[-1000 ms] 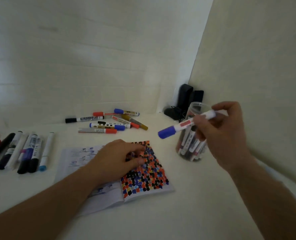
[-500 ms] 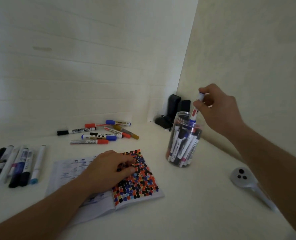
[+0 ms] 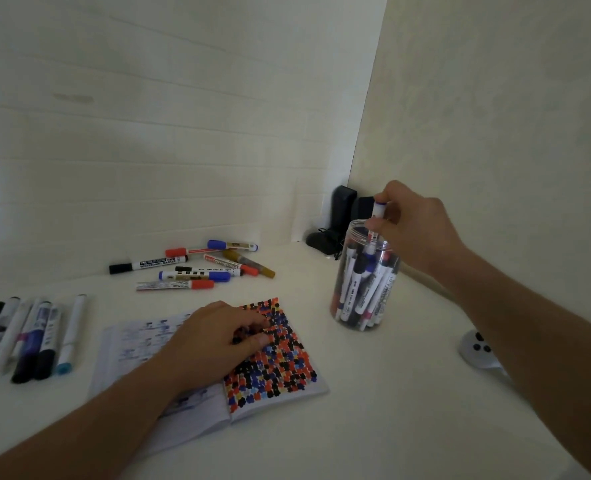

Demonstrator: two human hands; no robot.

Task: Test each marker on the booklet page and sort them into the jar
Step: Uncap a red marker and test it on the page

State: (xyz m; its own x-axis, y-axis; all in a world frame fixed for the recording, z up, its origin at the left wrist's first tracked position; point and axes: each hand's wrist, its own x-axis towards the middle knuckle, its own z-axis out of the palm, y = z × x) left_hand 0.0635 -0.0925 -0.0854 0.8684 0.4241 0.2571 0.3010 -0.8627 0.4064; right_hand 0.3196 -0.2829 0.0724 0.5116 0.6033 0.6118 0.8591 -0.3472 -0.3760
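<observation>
Now: marker going into jar.
Right hand (image 3: 417,230) pinches marker (image 3: 377,216) upright over jar (image 3: 365,275) at centre right, tip down to slide in; left hand (image 3: 217,337) lies flat with relaxed fingers, pinning booklet (image 3: 273,368) open.

You see a clear glossy plastic jar (image 3: 365,271), a matt paper booklet (image 3: 276,362), smooth plastic markers (image 3: 190,268), and a matt white table (image 3: 373,410).
</observation>
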